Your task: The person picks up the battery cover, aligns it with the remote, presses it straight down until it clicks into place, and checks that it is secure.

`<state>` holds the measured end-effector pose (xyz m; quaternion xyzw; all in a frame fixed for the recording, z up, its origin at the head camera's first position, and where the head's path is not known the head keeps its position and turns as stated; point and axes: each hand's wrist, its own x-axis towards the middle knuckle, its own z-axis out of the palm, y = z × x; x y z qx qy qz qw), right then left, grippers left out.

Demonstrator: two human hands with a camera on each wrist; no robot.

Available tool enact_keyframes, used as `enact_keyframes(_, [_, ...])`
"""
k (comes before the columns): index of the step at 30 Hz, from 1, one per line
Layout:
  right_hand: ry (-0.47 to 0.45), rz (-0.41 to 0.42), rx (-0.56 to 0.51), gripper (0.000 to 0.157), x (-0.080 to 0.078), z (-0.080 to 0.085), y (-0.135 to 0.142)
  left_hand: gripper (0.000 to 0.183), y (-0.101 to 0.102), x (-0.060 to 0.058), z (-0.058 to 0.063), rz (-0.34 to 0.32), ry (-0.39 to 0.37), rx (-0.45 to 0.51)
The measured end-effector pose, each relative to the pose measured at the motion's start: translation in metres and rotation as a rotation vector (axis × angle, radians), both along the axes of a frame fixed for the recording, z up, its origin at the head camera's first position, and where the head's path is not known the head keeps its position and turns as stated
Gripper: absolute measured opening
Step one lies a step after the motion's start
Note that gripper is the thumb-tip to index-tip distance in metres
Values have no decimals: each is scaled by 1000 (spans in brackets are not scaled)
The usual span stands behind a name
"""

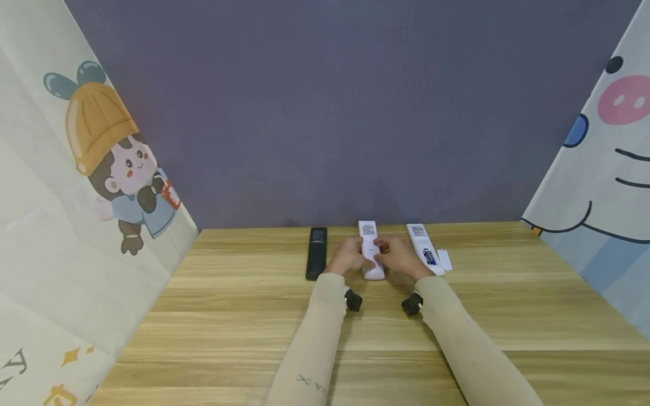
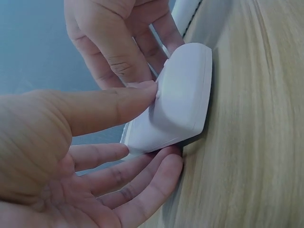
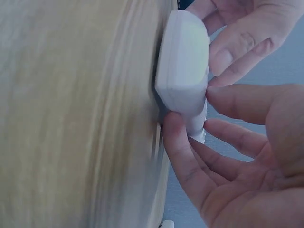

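The fingers of both hands are grasping the middle white remote, which is lying lengthwise near the centre of the frame. The left hand [image 1: 349, 256] is pressing its thumb onto the upper face while its other fingers are curling along the lower edge. The right hand [image 1: 401, 257] is mirroring this from the other side, its thumb bearing on the top and its fingers hugging the flank. Between them, the middle white remote [image 1: 370, 250] is showing a printed panel at its far end; whether its underside is resting fully on the wood, I cannot tell.

By its look, this body is likely to be handling as light, stiff plastic, its smooth rounded shell offering little bite to dry fingertips. The long side edges are giving the surest hold, with thumbs pressing flat; any small clip or cover would be the fragile part, so prying hard at one corner would be risky.

Further out, the black remote [image 1: 317, 254] is lying just left of the left hand. To the right of centre, the right-hand white remote [image 1: 423, 245] is lying aslant with its compartment exposed, batteries [image 1: 429, 257] sitting inside, and a loose white cover [image 1: 444, 259] is lying beside it. Beneath everything, the wooden table [image 1: 213, 332] is filling the lower frame.
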<state>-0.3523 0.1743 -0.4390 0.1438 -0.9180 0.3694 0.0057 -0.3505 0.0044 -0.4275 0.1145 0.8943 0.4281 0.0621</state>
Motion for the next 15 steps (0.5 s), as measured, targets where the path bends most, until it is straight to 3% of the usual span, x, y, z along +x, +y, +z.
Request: enact_keyframes(15, [0, -4, 37, 43, 1, -2, -2, 37, 1, 2, -1, 8, -2, -45])
